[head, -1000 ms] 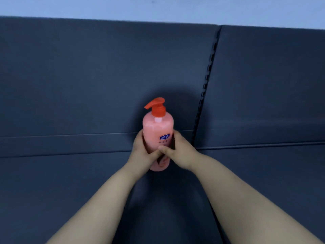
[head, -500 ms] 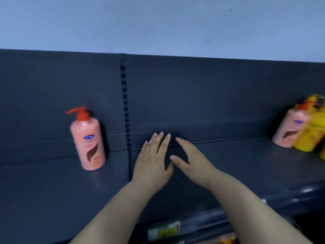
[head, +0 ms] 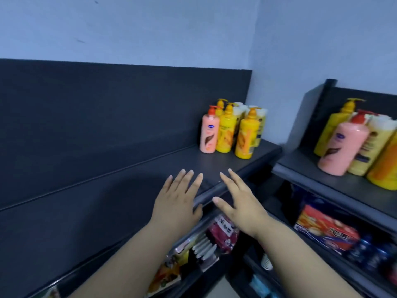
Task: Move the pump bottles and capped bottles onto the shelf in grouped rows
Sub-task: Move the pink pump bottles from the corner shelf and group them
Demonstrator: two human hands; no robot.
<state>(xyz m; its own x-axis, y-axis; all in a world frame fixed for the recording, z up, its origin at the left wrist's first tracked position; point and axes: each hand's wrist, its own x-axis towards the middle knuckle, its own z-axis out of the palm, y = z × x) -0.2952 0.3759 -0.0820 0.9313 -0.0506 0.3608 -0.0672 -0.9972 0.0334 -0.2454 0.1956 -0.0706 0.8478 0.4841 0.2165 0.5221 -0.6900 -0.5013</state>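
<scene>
Presently holding nothing: left hand (head: 176,203), right hand (head: 240,203) flat, fingers (head: 186,181) straight, above shelf (head: 129,201) front edge. Pink bottle (head: 209,134) crammed against yellow bottles (head: 245,136) at far right corner. Risk: careless grab toppling neighbours off right edge.

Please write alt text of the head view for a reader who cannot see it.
An open left hand and open right hand, both empty, hover over the front edge of a dark shelf. At its far end stand a pink pump bottle and several yellow pump bottles.
</scene>
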